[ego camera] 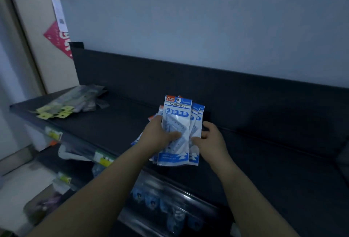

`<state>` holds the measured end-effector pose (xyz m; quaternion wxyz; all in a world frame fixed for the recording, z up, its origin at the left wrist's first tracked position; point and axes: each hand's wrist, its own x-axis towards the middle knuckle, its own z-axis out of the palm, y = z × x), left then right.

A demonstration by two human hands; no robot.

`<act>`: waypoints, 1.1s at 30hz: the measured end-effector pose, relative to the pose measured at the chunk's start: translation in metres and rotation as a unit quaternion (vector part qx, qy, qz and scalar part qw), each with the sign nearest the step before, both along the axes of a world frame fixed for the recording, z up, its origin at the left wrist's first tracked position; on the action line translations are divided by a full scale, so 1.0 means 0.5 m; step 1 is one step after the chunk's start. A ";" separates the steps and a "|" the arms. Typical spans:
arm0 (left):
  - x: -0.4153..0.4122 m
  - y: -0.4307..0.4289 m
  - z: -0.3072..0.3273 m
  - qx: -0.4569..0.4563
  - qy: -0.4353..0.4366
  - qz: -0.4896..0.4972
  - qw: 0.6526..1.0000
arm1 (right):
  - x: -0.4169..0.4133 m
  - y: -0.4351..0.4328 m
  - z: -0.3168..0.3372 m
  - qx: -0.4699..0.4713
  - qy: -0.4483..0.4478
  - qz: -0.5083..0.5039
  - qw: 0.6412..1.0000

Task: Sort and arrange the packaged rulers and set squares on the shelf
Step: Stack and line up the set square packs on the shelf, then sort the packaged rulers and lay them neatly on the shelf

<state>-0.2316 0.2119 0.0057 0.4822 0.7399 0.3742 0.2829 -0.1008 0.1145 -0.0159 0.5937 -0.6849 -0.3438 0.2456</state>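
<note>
Packaged set squares [176, 123] — a fanned bundle of blue-and-white packs, the front one printed "GEOMETRIC" with a "2" in a blue oval — held over the front part of the dark shelf [117, 123], about mid-width. Left hand [160, 133] grips the bundle from its left side, thumb curled across the front pack's clear window, fingers hidden behind. Right hand [211, 135] holds the bundle's right edge; thumb lies on the front of the rear packs, fingers curled round the far side. Packs stand roughly upright, bottoms toward the shelf's front lip; whether they touch the shelf surface cannot be told. More pack corners stick out behind the left hand.

Second heap — clear sleeves with yellow header cards [62, 111] — lies flat at the shelf's far left end, well apart from the bundle. Below the shelf, price tags [103, 158] along the rail and blue packaged goods [151, 197] on the lower tier. Pink sign [58, 38] on the wall at left. Light is dim.
</note>
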 end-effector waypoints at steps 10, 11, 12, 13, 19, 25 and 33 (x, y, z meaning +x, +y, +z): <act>0.033 0.146 -0.052 0.121 0.119 0.032 0.985 | 0.032 0.115 -0.040 -0.093 -0.186 -0.013 0.978; 0.033 0.157 -0.058 0.152 0.161 0.049 0.974 | 0.040 0.119 -0.047 -0.123 -0.216 -0.015 0.968; 0.033 0.169 -0.065 0.173 0.200 0.063 0.962 | 0.046 0.120 -0.049 -0.159 -0.235 -0.019 0.959; 0.031 0.177 -0.070 0.164 0.223 0.064 0.959 | 0.052 0.123 -0.053 -0.180 -0.234 -0.019 0.955; 0.044 0.185 -0.097 0.011 0.094 -0.012 0.995 | 0.065 0.150 -0.061 -0.219 -0.203 0.039 0.954; 0.068 0.170 -0.110 0.013 0.096 -0.034 0.995 | 0.088 0.154 -0.059 -0.244 -0.210 0.008 0.947; 0.003 0.238 -0.051 0.220 0.167 0.024 0.961 | 0.052 0.189 0.010 -0.279 -0.339 -0.020 0.898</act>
